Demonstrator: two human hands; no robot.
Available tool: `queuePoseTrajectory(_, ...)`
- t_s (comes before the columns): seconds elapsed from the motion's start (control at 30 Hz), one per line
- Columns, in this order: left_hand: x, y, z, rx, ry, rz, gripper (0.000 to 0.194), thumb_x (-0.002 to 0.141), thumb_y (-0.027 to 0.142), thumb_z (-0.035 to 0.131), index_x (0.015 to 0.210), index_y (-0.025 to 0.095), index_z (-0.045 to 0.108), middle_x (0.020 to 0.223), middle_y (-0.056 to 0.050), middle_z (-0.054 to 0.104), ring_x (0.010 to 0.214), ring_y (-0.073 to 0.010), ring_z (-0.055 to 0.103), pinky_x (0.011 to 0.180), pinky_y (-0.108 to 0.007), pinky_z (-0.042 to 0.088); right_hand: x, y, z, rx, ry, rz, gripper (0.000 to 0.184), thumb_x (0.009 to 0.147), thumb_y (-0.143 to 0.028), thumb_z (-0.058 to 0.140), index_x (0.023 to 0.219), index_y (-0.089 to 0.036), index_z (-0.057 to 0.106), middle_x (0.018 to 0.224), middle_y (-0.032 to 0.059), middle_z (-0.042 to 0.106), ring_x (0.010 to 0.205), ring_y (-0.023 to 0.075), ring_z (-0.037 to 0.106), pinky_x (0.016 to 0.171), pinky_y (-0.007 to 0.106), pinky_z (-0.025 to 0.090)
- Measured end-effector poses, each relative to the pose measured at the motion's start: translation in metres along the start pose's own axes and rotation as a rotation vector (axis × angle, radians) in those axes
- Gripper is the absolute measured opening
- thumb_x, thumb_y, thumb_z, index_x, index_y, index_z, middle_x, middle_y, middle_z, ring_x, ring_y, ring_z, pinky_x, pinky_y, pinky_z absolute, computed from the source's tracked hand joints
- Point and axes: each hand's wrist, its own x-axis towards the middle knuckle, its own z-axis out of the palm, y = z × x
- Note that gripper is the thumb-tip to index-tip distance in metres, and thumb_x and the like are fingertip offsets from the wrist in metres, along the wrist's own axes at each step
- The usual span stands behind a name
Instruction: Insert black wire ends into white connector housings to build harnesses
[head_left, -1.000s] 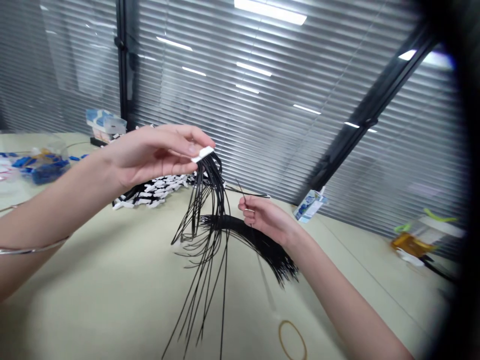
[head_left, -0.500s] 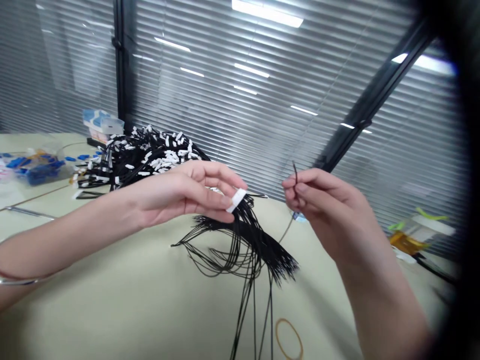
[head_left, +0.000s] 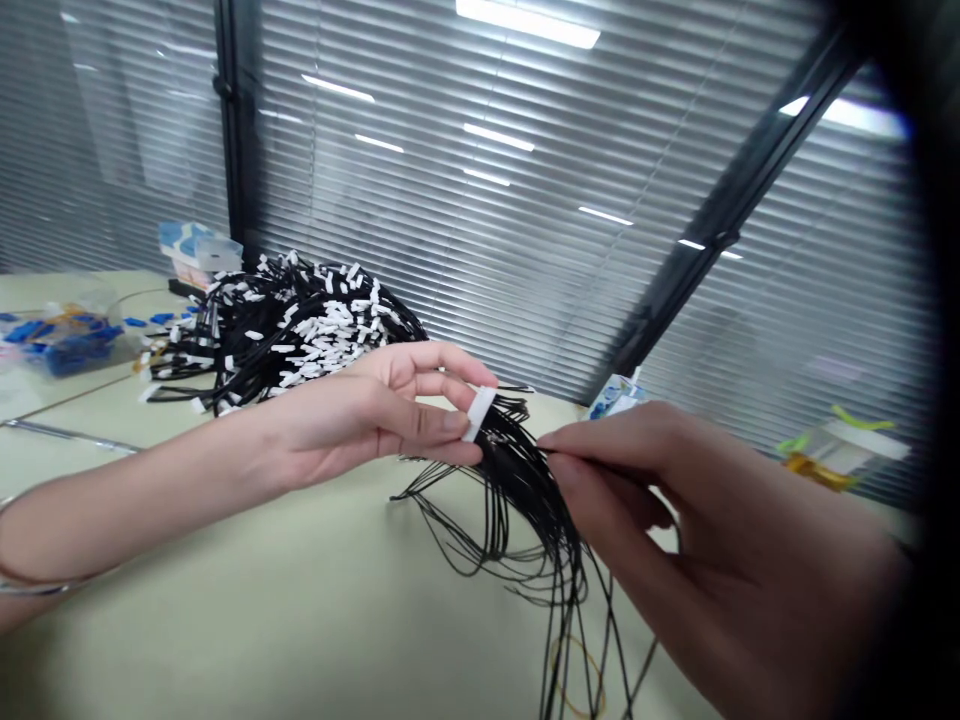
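My left hand point(head_left: 375, 415) pinches a small white connector point(head_left: 478, 412) between thumb and fingers. A fan of thin black wires point(head_left: 525, 500) hangs from the connector down onto the table. My right hand point(head_left: 675, 510) is close to the camera, with thumb and forefinger pinched on a single black wire right beside the connector. The wire's tip is too thin to follow. A thin bracelet point(head_left: 30, 580) sits on my left wrist.
A big heap of black wires with white connectors point(head_left: 277, 325) lies at the back left of the pale table point(head_left: 262, 620). Plastic boxes with blue parts point(head_left: 60, 335) stand far left. A rubber band point(head_left: 574, 675), a small carton point(head_left: 615, 395) and a clear bag point(head_left: 840, 455) lie to the right.
My left hand lowered the connector and moved right. My right hand rose with a single wire, then came down and in to the connector, pinched beside it.
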Motion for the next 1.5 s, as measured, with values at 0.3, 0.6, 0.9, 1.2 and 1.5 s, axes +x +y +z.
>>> queuePoseTrajectory(0.3, 0.000, -0.001, 0.001, 0.010, 0.022, 0.011, 0.025, 0.076, 0.002, 0.069, 0.095, 0.018, 0.068, 0.085, 0.000, 0.066, 0.075, -0.0079, 0.066, 0.068, -0.016, 0.059, -0.004, 0.002, 0.004, -0.074, 0.034, 0.008, 0.013, 0.087, -0.012, 0.057, 0.078, -0.021, 0.061, 0.059, -0.0050, 0.048, 0.049, 0.0028, 0.041, 0.044, 0.017, 0.033)
queuePoseTrajectory(0.6, 0.000, -0.001, 0.002, 0.014, 0.029, 0.004, 0.025, 0.077, 0.002, 0.068, 0.097, 0.018, 0.067, 0.083, 0.001, 0.067, 0.074, -0.0070, 0.066, 0.070, -0.016, 0.059, -0.010, 0.003, 0.014, -0.131, 0.070, -0.013, 0.018, 0.089, -0.029, 0.054, 0.076, -0.021, 0.063, 0.057, -0.0004, 0.048, 0.052, 0.0098, 0.049, 0.045, 0.022, 0.033)
queuePoseTrajectory(0.9, 0.001, -0.002, 0.002, 0.013, 0.017, 0.011, 0.025, 0.076, 0.003, 0.070, 0.097, 0.017, 0.068, 0.085, 0.000, 0.067, 0.075, -0.0078, 0.066, 0.069, -0.016, 0.058, -0.007, 0.002, 0.012, -0.168, 0.073, -0.010, 0.016, 0.090, -0.024, 0.052, 0.076, -0.022, 0.061, 0.058, -0.0013, 0.051, 0.052, 0.0096, 0.050, 0.046, 0.023, 0.035)
queuePoseTrajectory(1.2, 0.002, -0.003, 0.004, -0.004, 0.021, 0.001, 0.023, 0.077, 0.001, 0.068, 0.094, 0.017, 0.068, 0.083, 0.002, 0.065, 0.074, -0.0069, 0.067, 0.069, -0.016, 0.059, -0.003, 0.003, 0.013, -0.176, 0.096, -0.039, 0.015, 0.086, -0.011, 0.055, 0.073, -0.019, 0.054, 0.056, -0.0051, 0.052, 0.047, 0.0049, 0.043, 0.046, 0.021, 0.032)
queuePoseTrajectory(1.5, 0.003, -0.002, 0.005, 0.006, 0.039, -0.008, 0.023, 0.078, 0.001, 0.067, 0.095, 0.017, 0.067, 0.084, 0.003, 0.064, 0.073, -0.0055, 0.066, 0.071, -0.017, 0.060, -0.013, 0.002, 0.021, -0.236, 0.127, 0.014, 0.017, 0.087, -0.028, 0.051, 0.076, -0.022, 0.062, 0.054, -0.0008, 0.047, 0.050, 0.0104, 0.048, 0.046, 0.024, 0.032)
